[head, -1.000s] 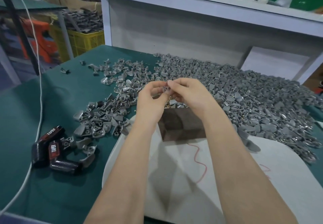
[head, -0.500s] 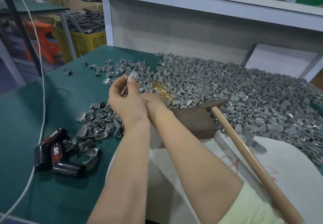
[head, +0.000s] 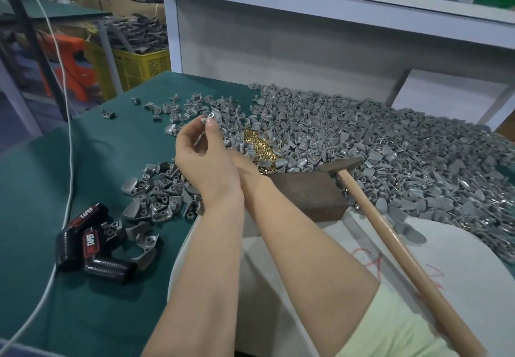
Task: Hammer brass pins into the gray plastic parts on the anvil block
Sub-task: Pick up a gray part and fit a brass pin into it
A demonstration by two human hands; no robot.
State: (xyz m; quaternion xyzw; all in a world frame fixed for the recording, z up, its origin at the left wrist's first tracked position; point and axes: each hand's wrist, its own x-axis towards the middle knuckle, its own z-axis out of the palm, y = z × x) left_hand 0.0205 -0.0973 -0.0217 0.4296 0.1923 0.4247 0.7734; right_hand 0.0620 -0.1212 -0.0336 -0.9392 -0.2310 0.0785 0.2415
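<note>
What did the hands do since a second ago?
A second ago both hands pinched one gray part above the anvil block. The right hand let go and slid left, under the left wrist, toward the brass pins; its fingers are hidden. The left hand alone pinches the part, lifted up and left. The hammer has come into view, head on the block. The heap of gray parts stayed put.

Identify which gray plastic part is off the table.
The gray part pinched in the left hand's fingertips; all others lie loose on the table.

gray part (head: 211, 115) pinched aloft; hammer (head: 390, 241) on anvil block (head: 306, 193)
</note>
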